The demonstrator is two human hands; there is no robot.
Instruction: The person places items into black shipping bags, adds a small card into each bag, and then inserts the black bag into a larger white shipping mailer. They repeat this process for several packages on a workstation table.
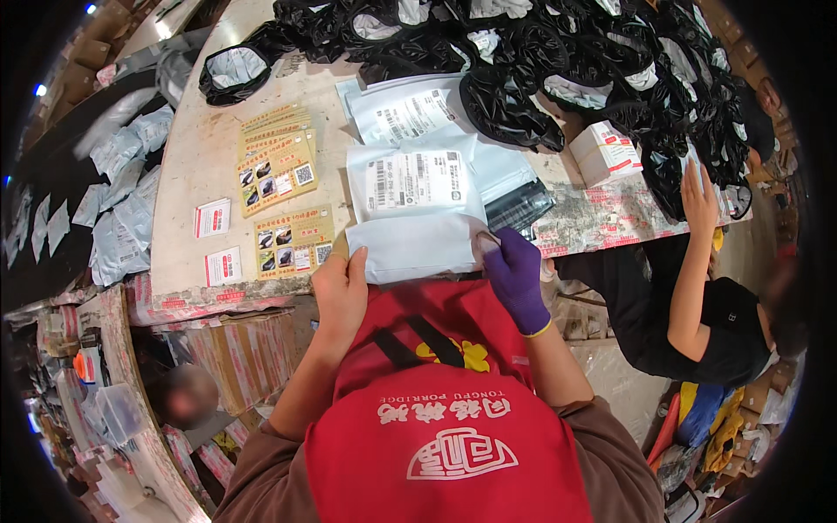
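Note:
A white plastic mailer bag (418, 245) lies at the table's near edge, in front of my chest. My bare left hand (341, 281) grips its left edge, thumb on top. My right hand (513, 268), in a purple knitted glove, is closed on its right edge. The bag's upper part bears a printed shipping label (412, 180). Further labelled mailers (405, 114) lie stacked behind it. Left of the bag are yellow printed cards (293, 242), laid out in overlapping rows, and small white-and-red cards (223, 267).
Black bags with pale linings (510, 111) cover the table's far side. A banded stack of white cards (605, 155) stands at the right. Filled parcels (121, 222) lie on a dark conveyor belt at the left. A co-worker's hand (696, 189) is over the bags at the right.

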